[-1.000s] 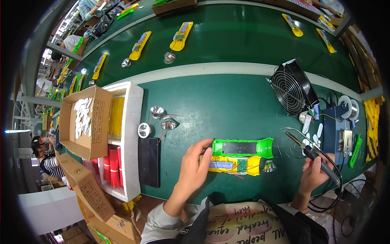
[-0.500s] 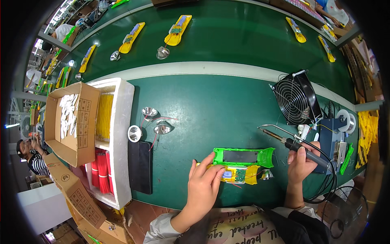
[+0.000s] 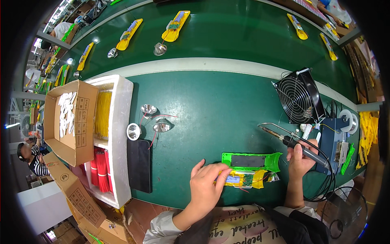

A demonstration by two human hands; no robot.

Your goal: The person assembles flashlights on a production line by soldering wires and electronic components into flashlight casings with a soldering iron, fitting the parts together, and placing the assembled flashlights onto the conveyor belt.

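My left hand (image 3: 206,185) pinches the left end of a yellow housing half (image 3: 257,179). Inside that housing sit a pale blue-white block (image 3: 233,179) and a green circuit board (image 3: 247,179) with thin wires; a silver reflector (image 3: 274,177) lies at its right end. Just beyond it, a green housing half (image 3: 273,161) with a dark inner strip lies close to my left fingertips; whether they touch it I cannot tell. My right hand (image 3: 300,164) is closed round a soldering iron (image 3: 291,142) with a thin metal guide tube, its tip pointing left above the bench.
Loose reflectors (image 3: 162,125) with red wires lie left of centre, beside a dark flat slab (image 3: 139,166). A foam box (image 3: 122,134) of wires and a cardboard box (image 3: 86,122) stand left. At right are a fan (image 3: 298,97) and a solder spool (image 3: 348,120). Yellow housings (image 3: 176,26) lie beyond.
The green and yellow housing halves have shifted right and slightly nearer me. My left fingers have drawn together at their left end. My right hand with the soldering iron has barely moved.
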